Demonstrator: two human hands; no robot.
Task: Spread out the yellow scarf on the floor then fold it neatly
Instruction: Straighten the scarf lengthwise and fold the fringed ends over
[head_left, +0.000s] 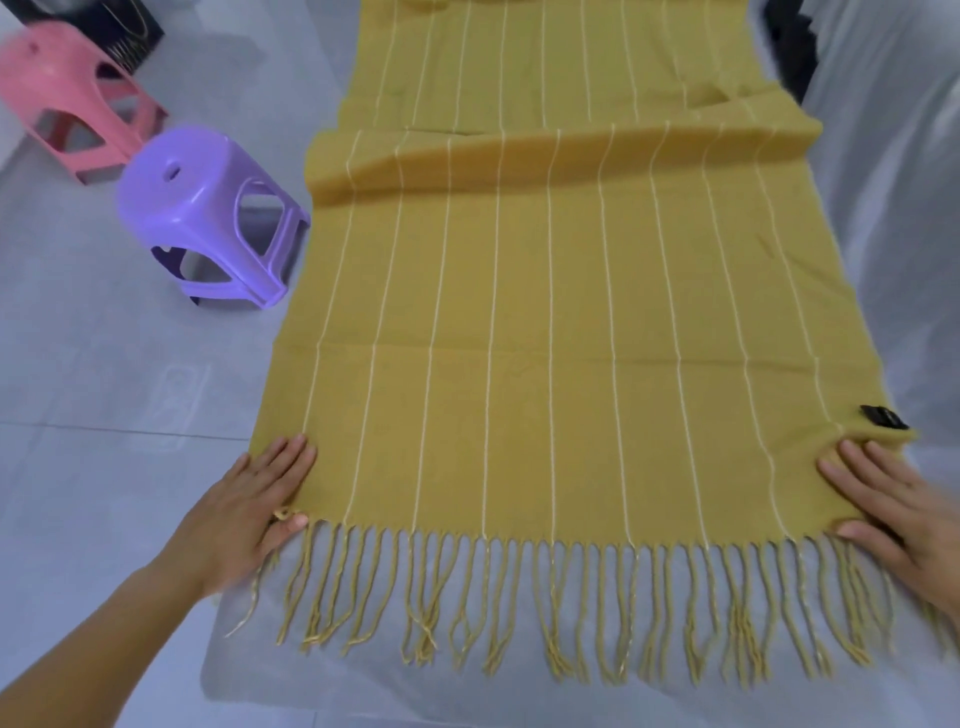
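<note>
The left hand and right hand, well apart with fingers flat, press the near corners of the yellow scarf on the floor; the right hand is partly cut off. Beyond them the scarf's far end leaves the frame, with a purple stool just beside its edge past the left hand.

This looks like a room in a home, not a workplace. The floor is pale, glossy tile with thin grout lines, and a fringed yellow scarf lies straight on it. Two low moulded plastic seats stand at the left: a purple stool just beside the scarf's edge and a pink stool farther back. Behind that sits a black bag, blurred. White cloth drapes something at the right.
</note>
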